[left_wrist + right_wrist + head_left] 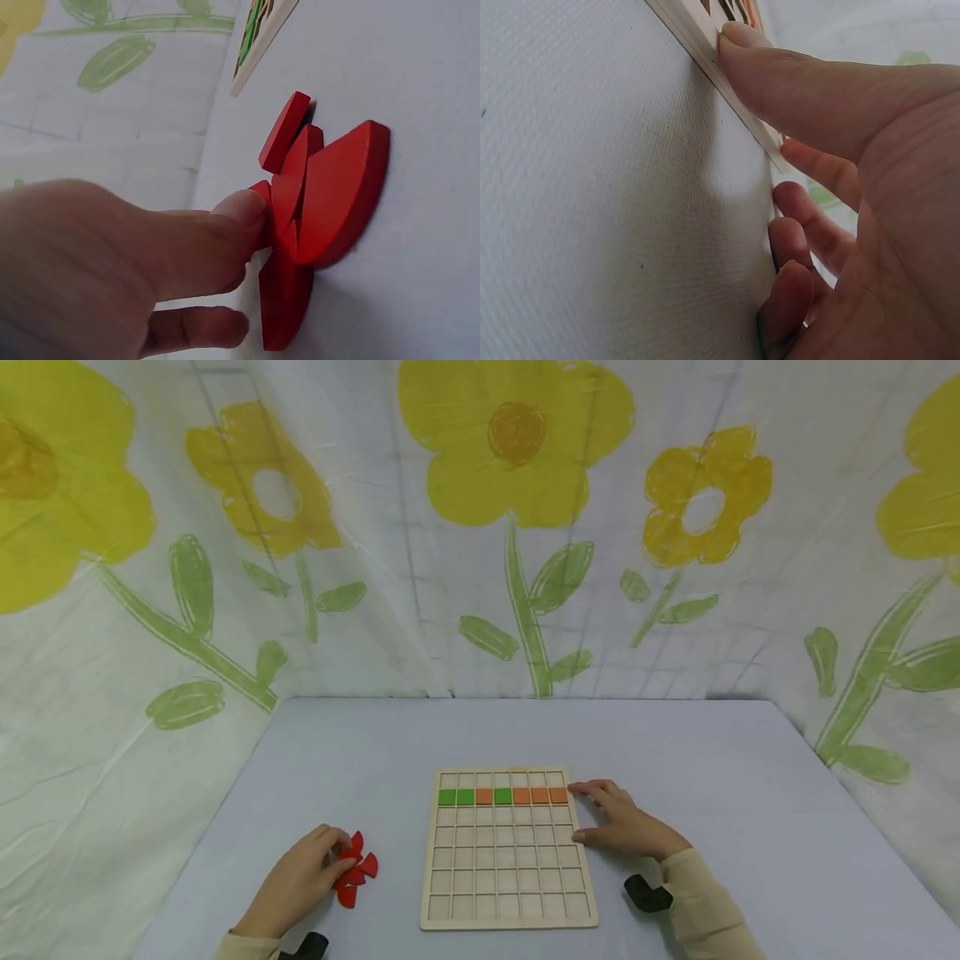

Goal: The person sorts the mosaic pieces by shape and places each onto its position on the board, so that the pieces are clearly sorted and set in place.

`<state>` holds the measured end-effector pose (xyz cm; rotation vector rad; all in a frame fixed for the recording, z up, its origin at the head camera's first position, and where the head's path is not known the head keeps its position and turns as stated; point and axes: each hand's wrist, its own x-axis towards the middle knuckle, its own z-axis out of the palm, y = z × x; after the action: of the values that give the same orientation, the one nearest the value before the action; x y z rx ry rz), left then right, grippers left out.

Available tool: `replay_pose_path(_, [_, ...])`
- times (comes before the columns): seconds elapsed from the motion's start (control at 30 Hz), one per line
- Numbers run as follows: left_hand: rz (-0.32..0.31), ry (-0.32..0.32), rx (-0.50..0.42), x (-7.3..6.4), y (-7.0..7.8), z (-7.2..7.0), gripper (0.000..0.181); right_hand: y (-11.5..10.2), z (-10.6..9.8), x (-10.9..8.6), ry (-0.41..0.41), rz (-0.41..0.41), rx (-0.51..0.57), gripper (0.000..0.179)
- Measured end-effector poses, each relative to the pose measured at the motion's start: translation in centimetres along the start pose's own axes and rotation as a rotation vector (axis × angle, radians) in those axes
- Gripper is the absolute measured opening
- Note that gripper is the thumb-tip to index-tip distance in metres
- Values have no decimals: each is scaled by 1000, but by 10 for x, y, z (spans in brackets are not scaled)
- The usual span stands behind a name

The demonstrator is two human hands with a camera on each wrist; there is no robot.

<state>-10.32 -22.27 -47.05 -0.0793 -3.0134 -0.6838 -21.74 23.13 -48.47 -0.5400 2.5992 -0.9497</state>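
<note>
My left hand [303,870] is at a small pile of red wedge-shaped pieces [370,865] left of the board. In the left wrist view its thumb [244,208] presses against one red wedge [261,193], pinching it; the forefinger is hidden behind. Other red wedges [341,196] overlap each other on the table beside it. A square wooden grid board [508,922] lies flat in the middle. My right hand [626,822] rests at the board's right edge, fingers spread and loosely bent. In the right wrist view its thumb [742,45] touches the wooden rim [705,60].
Green tiles [447,797] and orange tiles [540,796] fill the board's second row from the far side. A white table [675,743] lies under everything, and behind it hangs a white curtain [375,652] with painted yellow flowers.
</note>
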Motion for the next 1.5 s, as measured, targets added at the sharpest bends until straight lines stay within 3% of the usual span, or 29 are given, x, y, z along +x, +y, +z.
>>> replay_pose_path(0.23, [2, -11, -32, -1, 2, -2, 14, 2, 0, 0, -6, -4, 6, 74])
replay_pose_path(0.43, [23, 41, -118, 4, 12, -1, 17, 3, 0, 0, -8, 5, 4, 74])
replay_pose_path(0.6, [18, 26, -190, 19, 30, 9, 13, 2, 0, -1, 0, 10, 6, 74])
replay_pose_path(0.73, [5, 3, -300, 34, 44, 22, 11, 1, 0, -2, -1, 8, 12, 74])
replay_pose_path(1.0, [10, 65, -453, 63, 63, 48, 14, 1, 1, -2, 1, -10, 3, 73])
replay_pose_path(1.2, [33, 81, -437, 73, 70, 59, 16, 1, 0, -1, -8, -16, 4, 74])
replay_pose_path(1.5, [81, 95, -394, 76, 74, 66, 15, 0, -1, -2, -4, -27, -2, 75])
